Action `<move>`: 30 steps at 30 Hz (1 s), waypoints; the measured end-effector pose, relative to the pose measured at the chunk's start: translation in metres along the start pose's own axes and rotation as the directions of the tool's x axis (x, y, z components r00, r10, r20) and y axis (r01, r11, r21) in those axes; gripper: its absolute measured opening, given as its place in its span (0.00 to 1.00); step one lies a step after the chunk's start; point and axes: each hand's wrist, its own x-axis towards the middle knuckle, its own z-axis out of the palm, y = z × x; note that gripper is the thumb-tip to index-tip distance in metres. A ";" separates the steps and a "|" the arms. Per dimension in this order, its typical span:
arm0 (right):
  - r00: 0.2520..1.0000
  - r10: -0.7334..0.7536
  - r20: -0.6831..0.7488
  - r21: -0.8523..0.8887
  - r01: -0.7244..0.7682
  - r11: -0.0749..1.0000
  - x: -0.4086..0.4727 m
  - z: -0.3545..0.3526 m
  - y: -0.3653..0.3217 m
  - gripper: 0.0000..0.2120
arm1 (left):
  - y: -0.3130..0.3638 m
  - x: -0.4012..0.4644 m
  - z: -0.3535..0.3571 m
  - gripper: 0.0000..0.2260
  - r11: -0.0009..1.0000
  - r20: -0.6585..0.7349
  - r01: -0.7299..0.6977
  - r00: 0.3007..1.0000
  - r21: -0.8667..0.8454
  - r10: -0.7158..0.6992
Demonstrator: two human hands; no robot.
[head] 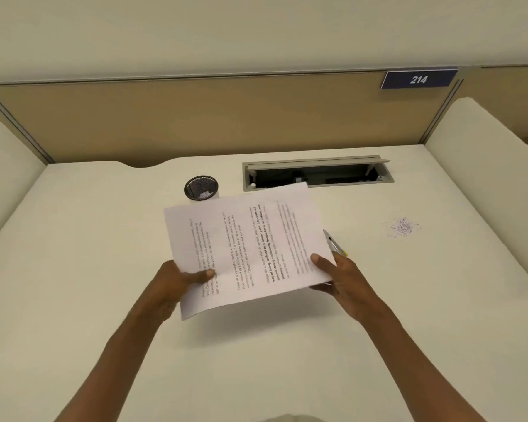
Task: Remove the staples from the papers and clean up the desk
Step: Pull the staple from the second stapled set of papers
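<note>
You have two bare hands in view, the left hand (177, 281) and the right hand (340, 278). You hold one bundle of white printed papers (247, 248). On the cream table (104, 239) you see one black mesh cup (201, 187), one open grey cable hatch (317, 173) and one pile of scattered small staples (403, 227). You have one slim silver-and-yellow tool (334, 243), and one blue sign numbered 214 (418, 79).

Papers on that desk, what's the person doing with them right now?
A person holds a printed sheet of paper above the desk with both hands: the left hand pinches its near-left edge, and the right hand grips its right edge along with a slim metal tool with a yellow part. Behind the sheet stands a black mesh cup with small pale bits inside. To the right lies a small pile of removed staples. A cable tray in the desk is open.
</note>
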 end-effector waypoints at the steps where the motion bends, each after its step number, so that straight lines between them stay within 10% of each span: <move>1: 1.000 0.014 -0.016 0.092 -0.012 0.996 -0.001 0.003 0.002 0.17 | -0.007 -0.004 0.005 0.24 0.997 -0.039 0.014 0.999 -0.073 -0.017; 19: 0.973 0.224 -0.049 -0.361 -0.227 0.904 -0.031 0.093 0.071 0.09 | -0.086 -0.034 0.110 0.22 0.703 -0.323 0.183 0.790 -0.688 -0.522; 30: 0.964 0.249 -0.091 -0.460 -0.262 0.848 -0.002 0.072 0.068 0.17 | -0.087 -0.056 0.132 0.17 0.599 -0.037 0.239 0.911 -0.764 -0.411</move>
